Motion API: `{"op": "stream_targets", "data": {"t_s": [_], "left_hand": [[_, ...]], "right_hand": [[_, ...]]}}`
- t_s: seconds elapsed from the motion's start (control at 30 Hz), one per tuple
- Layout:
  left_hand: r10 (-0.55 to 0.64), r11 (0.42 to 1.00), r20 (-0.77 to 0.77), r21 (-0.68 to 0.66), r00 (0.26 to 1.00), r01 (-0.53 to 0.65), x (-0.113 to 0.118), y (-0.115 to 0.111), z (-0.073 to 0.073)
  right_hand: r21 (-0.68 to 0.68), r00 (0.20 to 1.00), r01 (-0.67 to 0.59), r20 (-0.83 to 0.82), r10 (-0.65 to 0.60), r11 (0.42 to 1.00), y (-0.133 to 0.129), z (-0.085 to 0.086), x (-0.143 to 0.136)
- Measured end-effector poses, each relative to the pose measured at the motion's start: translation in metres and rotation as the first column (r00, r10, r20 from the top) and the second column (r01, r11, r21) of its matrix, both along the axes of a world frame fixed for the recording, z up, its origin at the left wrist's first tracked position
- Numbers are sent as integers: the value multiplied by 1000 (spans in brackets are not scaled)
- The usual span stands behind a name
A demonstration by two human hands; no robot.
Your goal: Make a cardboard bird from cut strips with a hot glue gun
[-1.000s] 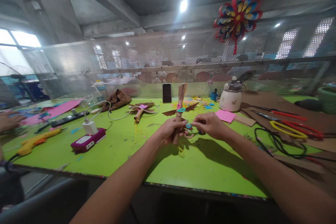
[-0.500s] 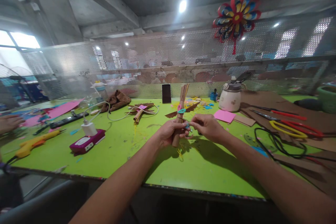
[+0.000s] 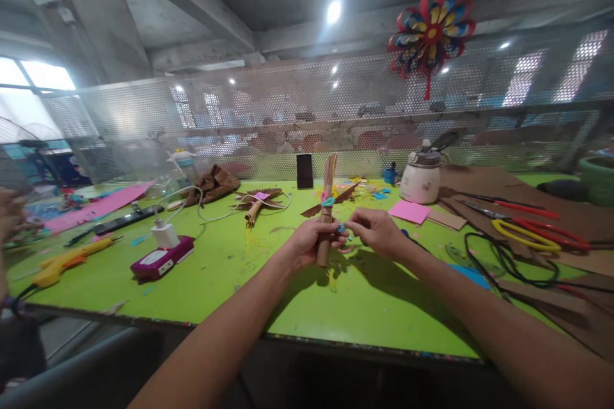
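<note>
My left hand (image 3: 307, 243) is closed around a rolled brown cardboard tube (image 3: 330, 172), which stands nearly upright above the table. Pink and teal loops (image 3: 328, 202) sit on the tube just above my fingers. At my left fingertips is a small light-blue piece (image 3: 341, 228), too small to name further. My right hand (image 3: 377, 230) pinches at this piece from the right, its thumb and forefinger together. Behind the tube lies a pleated brown cardboard strip (image 3: 314, 209). Yellow strands (image 3: 331, 280) show below the tube's lower end.
Left on the green table are a purple power socket (image 3: 160, 260), a yellow glue gun (image 3: 67, 262) and a similar cardboard figure (image 3: 258, 204). A phone (image 3: 304, 170) stands behind. Rightward are a white jug (image 3: 419, 180), pink paper (image 3: 409, 211) and scissors (image 3: 527, 236). Another person's hand (image 3: 7, 211) is far left.
The tube's top has swung slightly left, so it stands straighter. My right hand stays close to the light-blue piece. The other person's hand at far left has moved.
</note>
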State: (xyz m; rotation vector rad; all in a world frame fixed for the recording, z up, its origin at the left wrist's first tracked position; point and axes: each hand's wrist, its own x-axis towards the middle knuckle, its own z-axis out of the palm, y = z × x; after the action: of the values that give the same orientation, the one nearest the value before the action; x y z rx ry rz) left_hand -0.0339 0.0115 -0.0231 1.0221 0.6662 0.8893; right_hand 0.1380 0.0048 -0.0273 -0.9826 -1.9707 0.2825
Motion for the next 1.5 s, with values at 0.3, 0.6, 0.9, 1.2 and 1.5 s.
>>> {"op": "stream_targets", "data": {"t_s": [0.3, 0.6, 0.9, 1.2, 1.5], "left_hand": [[53, 995, -119, 95, 991, -41, -2, -1, 4], [126, 990, -60, 77, 990, -121, 1, 1, 1], [135, 975, -128, 195, 982, -109, 11, -5, -4], [119, 980, -133, 175, 984, -95, 17, -12, -5], [59, 981, -102, 192, 993, -39, 18, -14, -6]], "right_hand": [[-120, 995, -54, -93, 43, 991, 0, 4, 3], [-250, 929, -107, -369, 8, 962, -8, 7, -6], [18, 911, 116, -399, -99, 993, -12, 15, -11], [224, 902, 378, -308, -303, 898, -9, 10, -25], [320, 903, 416, -254, -346, 851, -1, 5, -23]]}}
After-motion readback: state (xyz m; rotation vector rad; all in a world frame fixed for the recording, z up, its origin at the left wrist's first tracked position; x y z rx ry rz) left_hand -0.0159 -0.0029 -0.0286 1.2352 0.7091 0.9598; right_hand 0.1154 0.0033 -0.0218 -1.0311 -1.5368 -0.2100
